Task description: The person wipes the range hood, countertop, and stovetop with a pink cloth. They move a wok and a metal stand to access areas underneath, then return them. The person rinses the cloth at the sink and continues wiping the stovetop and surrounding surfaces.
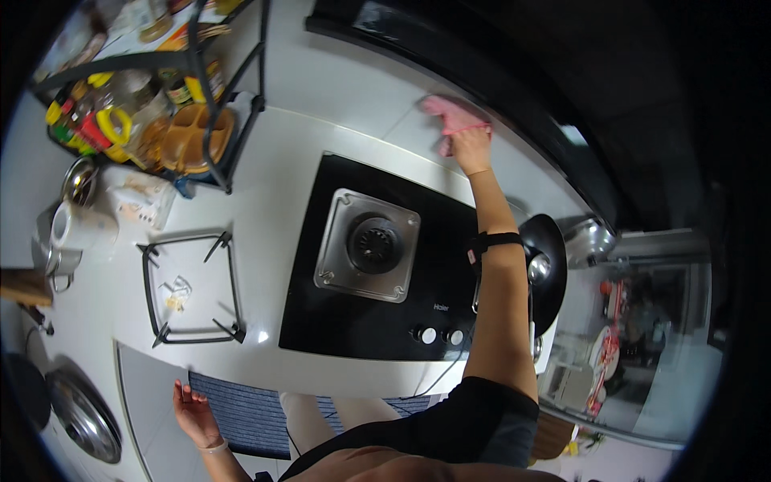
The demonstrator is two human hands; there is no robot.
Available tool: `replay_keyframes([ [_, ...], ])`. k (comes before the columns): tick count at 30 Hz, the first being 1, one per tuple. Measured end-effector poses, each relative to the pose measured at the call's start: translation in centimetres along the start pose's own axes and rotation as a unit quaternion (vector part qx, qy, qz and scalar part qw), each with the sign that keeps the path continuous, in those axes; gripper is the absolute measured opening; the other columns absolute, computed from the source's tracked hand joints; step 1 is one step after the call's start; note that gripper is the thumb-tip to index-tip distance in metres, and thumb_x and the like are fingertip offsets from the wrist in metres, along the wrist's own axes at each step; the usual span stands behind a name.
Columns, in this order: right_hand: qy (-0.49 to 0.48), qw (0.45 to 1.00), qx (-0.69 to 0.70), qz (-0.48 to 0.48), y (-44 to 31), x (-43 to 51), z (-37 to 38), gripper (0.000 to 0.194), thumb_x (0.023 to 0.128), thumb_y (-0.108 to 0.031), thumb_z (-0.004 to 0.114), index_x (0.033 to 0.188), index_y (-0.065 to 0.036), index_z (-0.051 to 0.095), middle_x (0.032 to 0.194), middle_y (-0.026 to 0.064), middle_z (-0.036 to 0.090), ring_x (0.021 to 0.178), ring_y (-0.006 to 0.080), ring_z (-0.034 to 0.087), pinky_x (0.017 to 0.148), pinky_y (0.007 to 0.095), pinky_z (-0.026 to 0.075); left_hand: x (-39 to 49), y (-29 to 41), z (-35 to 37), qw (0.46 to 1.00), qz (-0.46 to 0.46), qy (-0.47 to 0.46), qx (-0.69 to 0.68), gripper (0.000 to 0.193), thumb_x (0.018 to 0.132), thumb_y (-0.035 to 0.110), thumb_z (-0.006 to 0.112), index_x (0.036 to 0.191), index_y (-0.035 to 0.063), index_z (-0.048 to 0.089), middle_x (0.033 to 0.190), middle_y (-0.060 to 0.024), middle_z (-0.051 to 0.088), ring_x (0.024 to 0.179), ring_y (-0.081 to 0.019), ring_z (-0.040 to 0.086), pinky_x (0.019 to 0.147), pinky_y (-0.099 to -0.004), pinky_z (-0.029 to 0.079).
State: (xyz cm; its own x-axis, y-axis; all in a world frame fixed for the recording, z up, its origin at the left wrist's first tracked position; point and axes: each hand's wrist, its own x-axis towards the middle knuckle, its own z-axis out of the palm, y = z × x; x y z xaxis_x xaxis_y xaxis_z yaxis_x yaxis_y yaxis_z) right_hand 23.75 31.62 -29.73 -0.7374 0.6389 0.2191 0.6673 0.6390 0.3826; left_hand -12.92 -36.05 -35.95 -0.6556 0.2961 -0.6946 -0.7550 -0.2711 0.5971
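My right hand [471, 147] holds a pink cloth [453, 117] against the pale wall behind the hob, just below the black range hood. The black Haier gas hob [446, 253] lies under my right arm. Its left burner [374, 243] is bare, with a square steel plate around it. A black pan support [236, 289] rests on the white counter left of the hob, around a small crumpled scrap [176, 293]. My left hand [196, 414] is held low in front of the counter, palm up, fingers apart and holding nothing.
A black rack [226, 175] with bottles and a brown divided tray [199, 138] stands at the back left. Near it are a white mug [78, 226] and a metal cup [63, 263]. A black wok [551, 274] sits at the right, below the range hood [512, 90].
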Motion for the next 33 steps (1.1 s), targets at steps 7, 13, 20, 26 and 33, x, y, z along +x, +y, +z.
replay_keyframes([
  [7,0.366,0.907,0.014,0.208,3.3,-3.7,0.1,0.033,0.081,-0.007,0.056,0.113,-0.008,0.064,0.112,0.0178,0.061,0.11,0.0392,0.051,0.101,0.0481,0.035,2.3,0.9,0.4,0.998,-0.014,-0.053,0.025,0.021,0.1,0.021,0.048,0.11,0.0079,0.061,0.083,0.0,0.064,0.063,-0.0086,0.057,0.056,-0.0208,0.049],
  [13,0.519,0.752,0.089,0.397,3.4,-3.0,1.2,0.045,0.091,-0.001,0.043,0.135,0.007,0.037,0.138,0.0306,0.037,0.127,0.0438,0.035,0.11,0.0502,0.024,4.7,0.6,-0.9,0.992,-0.037,-0.116,0.027,0.021,0.097,0.025,0.054,0.107,0.0146,0.069,0.089,-0.0022,0.072,0.065,-0.0125,0.064,0.058,-0.0257,0.053],
  [20,0.723,0.444,0.264,0.458,11.9,-3.7,0.7,0.046,0.096,-0.026,0.048,0.13,0.005,0.043,0.134,0.0195,0.046,0.114,0.0357,0.051,0.101,0.0429,0.039,9.6,1.1,-4.8,0.988,-0.09,-0.108,0.062,0.023,0.097,0.027,0.053,0.108,0.0155,0.07,0.09,-0.0015,0.072,0.067,-0.012,0.061,0.06,-0.0271,0.052],
  [26,0.679,0.427,0.078,0.592,16.5,-8.3,5.0,0.043,0.096,-0.03,0.043,0.124,0.0,0.053,0.128,0.0157,0.053,0.115,0.0304,0.053,0.098,0.0414,0.041,9.5,0.9,-4.4,0.961,-0.132,-0.232,0.067,0.027,0.099,0.03,0.051,0.113,0.0139,0.067,0.092,-0.0018,0.068,0.072,-0.0117,0.059,0.065,-0.0274,0.05],
  [33,0.428,0.295,-0.005,0.854,12.8,-7.4,19.5,0.041,0.096,-0.022,0.036,0.127,-0.002,0.054,0.13,0.0157,0.055,0.116,0.028,0.054,0.097,0.0401,0.042,5.7,2.3,0.2,0.973,-0.115,-0.192,0.059,0.026,0.1,0.028,0.049,0.114,0.0119,0.064,0.09,-0.0016,0.067,0.07,-0.0111,0.058,0.065,-0.0259,0.05],
])
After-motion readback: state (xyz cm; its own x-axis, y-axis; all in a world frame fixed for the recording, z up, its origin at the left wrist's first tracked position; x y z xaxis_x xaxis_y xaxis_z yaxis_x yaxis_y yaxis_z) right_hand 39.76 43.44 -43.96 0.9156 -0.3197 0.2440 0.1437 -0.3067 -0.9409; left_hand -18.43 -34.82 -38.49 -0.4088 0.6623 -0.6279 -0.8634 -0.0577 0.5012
